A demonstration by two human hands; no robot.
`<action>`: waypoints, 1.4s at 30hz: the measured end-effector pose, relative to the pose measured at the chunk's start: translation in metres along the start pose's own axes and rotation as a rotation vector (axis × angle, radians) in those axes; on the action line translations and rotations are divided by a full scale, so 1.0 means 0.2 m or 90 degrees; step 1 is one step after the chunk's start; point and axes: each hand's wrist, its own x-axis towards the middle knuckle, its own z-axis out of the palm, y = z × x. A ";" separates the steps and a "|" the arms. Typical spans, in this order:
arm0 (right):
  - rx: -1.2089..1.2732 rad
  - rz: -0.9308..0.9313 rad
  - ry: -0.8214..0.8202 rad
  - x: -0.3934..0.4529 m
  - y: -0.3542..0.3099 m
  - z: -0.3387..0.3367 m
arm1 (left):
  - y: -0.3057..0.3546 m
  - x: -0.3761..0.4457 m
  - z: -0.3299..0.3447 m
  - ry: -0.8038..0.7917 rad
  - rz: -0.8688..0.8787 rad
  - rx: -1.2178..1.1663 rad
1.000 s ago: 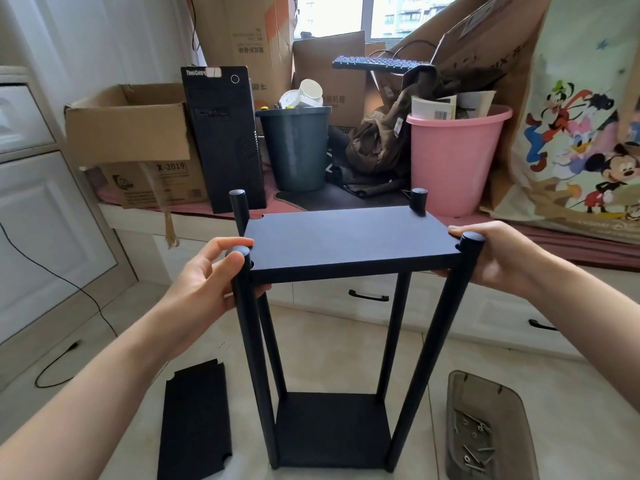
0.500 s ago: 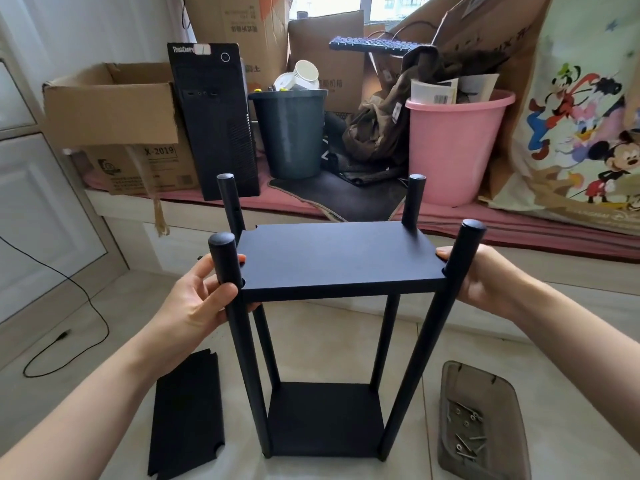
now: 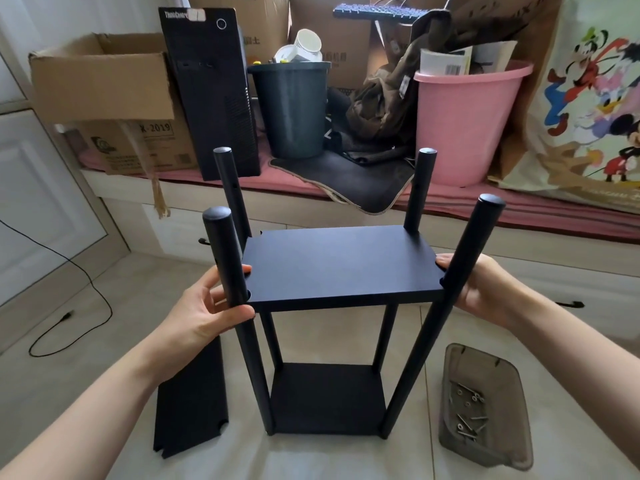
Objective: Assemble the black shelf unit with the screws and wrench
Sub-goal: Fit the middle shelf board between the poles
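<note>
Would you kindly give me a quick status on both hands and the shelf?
Left hand and right hand grip middle shelf panel between four posts. Spare panel on floor, screws in tray. Nothing obstructing.

Matt black shelf parts among plastic, card and cloth.
The shelf [image 3: 341,263] and posts [image 3: 460,271] look smooth, matt black; the screws [image 3: 467,417] are shiny metal in a smoky translucent plastic tray [image 3: 512,393]. The floor [image 3: 104,323] is glossy tile, the bucket [image 3: 464,126] smooth pink plastic, the box [image 3: 100,84] rough cardboard.
</note>
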 end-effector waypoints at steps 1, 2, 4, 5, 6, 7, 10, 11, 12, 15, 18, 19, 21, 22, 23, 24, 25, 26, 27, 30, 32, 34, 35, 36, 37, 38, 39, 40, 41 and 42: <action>-0.002 -0.001 -0.001 0.00 0.01 0.00 | -0.01 0.00 -0.01 -0.004 -0.005 0.013; -0.006 -0.003 -0.001 0.00 0.03 0.00 | -0.02 0.00 -0.01 -0.008 -0.010 0.020; -0.006 -0.001 0.002 -0.01 0.06 0.01 | -0.03 -0.01 -0.02 -0.019 -0.018 0.025; 0.001 0.002 0.000 -0.01 0.07 0.01 | -0.03 -0.01 -0.02 -0.025 -0.018 0.029; 0.011 0.005 -0.002 -0.01 0.08 0.01 | -0.04 -0.01 -0.02 -0.032 -0.018 0.035; 0.018 0.007 -0.003 -0.01 0.09 0.00 | -0.05 -0.01 -0.01 -0.036 -0.018 0.036; 0.013 0.012 0.001 -0.01 0.12 0.01 | -0.08 -0.02 -0.01 -0.040 -0.029 0.031; 0.011 0.014 0.002 -0.01 0.14 0.00 | -0.09 -0.02 -0.01 -0.039 -0.032 0.031; 0.008 0.017 0.003 -0.01 0.15 0.00 | -0.10 -0.02 -0.01 -0.039 -0.036 0.033; 0.002 0.030 0.004 0.00 0.19 0.00 | -0.13 -0.02 0.00 -0.038 -0.048 0.036; 0.008 0.031 -0.004 0.01 0.22 -0.01 | -0.17 -0.02 0.00 -0.042 -0.068 0.039; 0.010 0.031 -0.011 0.01 0.23 -0.01 | -0.18 -0.02 0.00 -0.043 -0.075 0.042; 0.023 0.033 -0.023 0.02 0.25 -0.02 | -0.21 -0.02 0.00 -0.049 -0.084 0.040; 0.036 0.034 -0.026 0.02 0.26 -0.02 | -0.22 -0.02 -0.01 -0.053 -0.087 0.038; 0.049 0.032 -0.029 0.03 0.27 -0.02 | -0.25 -0.01 -0.02 -0.059 -0.088 0.037; 0.059 0.028 -0.031 0.03 0.28 -0.02 | -0.27 -0.01 -0.03 -0.071 -0.087 0.028; 0.067 0.024 -0.033 0.04 0.29 -0.02 | -0.29 0.00 -0.04 -0.091 -0.088 -0.003; 0.075 0.021 -0.036 0.05 0.30 -0.03 | -0.32 0.01 -0.05 -0.115 -0.089 -0.055; 0.080 0.018 -0.039 0.06 0.31 -0.03 | -0.33 0.01 -0.07 -0.127 -0.094 -0.110; 0.070 0.012 -0.047 0.07 0.31 -0.04 | -0.34 0.05 -0.09 -0.069 -0.105 -0.153; 0.066 0.013 -0.051 0.07 0.32 -0.04 | -0.33 0.12 -0.09 0.059 -0.115 -0.125; 0.074 0.015 -0.053 0.07 0.32 -0.04 | -0.32 0.21 -0.09 0.173 -0.147 -0.133; 0.080 0.015 -0.050 0.07 0.32 -0.04 | -0.31 0.26 -0.08 0.202 -0.154 -0.136; 0.083 0.016 -0.046 0.07 0.32 -0.04 | -0.31 0.31 -0.08 0.210 -0.150 -0.142; 0.083 0.018 -0.044 0.07 0.32 -0.05 | -0.30 0.36 -0.07 0.200 -0.141 -0.148; 0.079 0.019 -0.044 0.07 0.32 -0.05 | -0.28 0.40 -0.06 0.178 -0.136 -0.153; 0.075 0.019 -0.045 0.07 0.32 -0.05 | -0.26 0.44 -0.04 0.154 -0.137 -0.156; 0.071 0.019 -0.047 0.07 0.33 -0.05 | -0.26 0.48 -0.01 0.134 -0.141 -0.159; 0.069 0.018 -0.051 0.08 0.33 -0.06 | -0.25 0.51 0.01 0.123 -0.144 -0.160; 0.068 0.016 -0.054 0.08 0.33 -0.06 | -0.26 0.53 0.03 0.123 -0.142 -0.152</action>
